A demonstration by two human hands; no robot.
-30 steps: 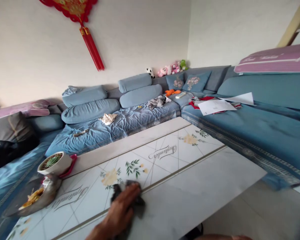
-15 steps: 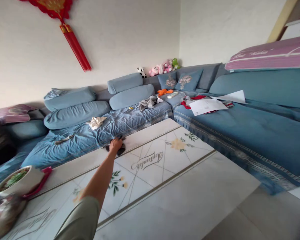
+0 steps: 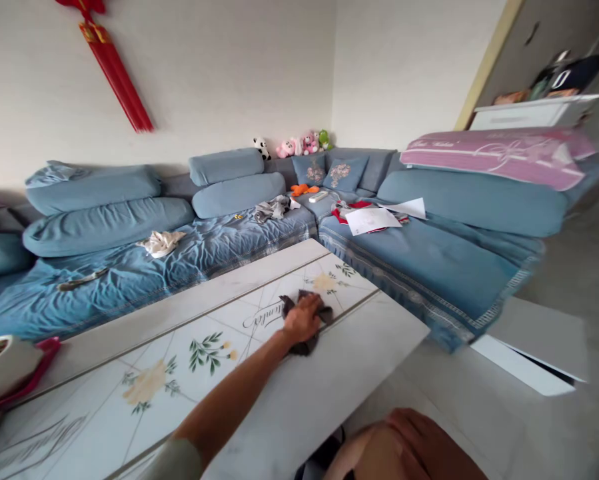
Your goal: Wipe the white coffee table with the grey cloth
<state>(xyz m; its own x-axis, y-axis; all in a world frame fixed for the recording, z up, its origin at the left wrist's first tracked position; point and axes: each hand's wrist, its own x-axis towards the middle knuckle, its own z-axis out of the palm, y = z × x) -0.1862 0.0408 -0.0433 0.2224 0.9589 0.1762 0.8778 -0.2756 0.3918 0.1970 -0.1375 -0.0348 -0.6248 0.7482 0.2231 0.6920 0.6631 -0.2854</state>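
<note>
- Dark cloth (image 3: 306, 321) lies bunched on the desk top, pinned under the left hand, with its edges poking out on both sides of the palm.
- Left hand (image 3: 302, 319) presses down flat over the cloth, fingers closed onto it, arm stretched forward across the desk; a grey-green sleeve (image 3: 176, 463) shows at the bottom edge.
- Right hand (image 3: 409, 437) lies well apart from the cloth, fingers relaxed over a bare knee (image 3: 364, 453), below the desk's near edge.
- Desk (image 3: 329, 373) has a pale marble-look top printed with leaves, yellow flowers and script.
- White bowl (image 3: 4, 367) of green food sits at the desk's far left end, on a red tray (image 3: 46, 353), well apart from the hands.
- Blue sectional sofa (image 3: 429, 280) wraps around the desk, carrying a crumpled cream cloth (image 3: 162, 243), a grey garment (image 3: 272, 209), white papers (image 3: 372, 220), and stuffed toys (image 3: 299, 143) along its back.
- Pink folded quilt (image 3: 494, 157) lies on the sofa's right arm.
</note>
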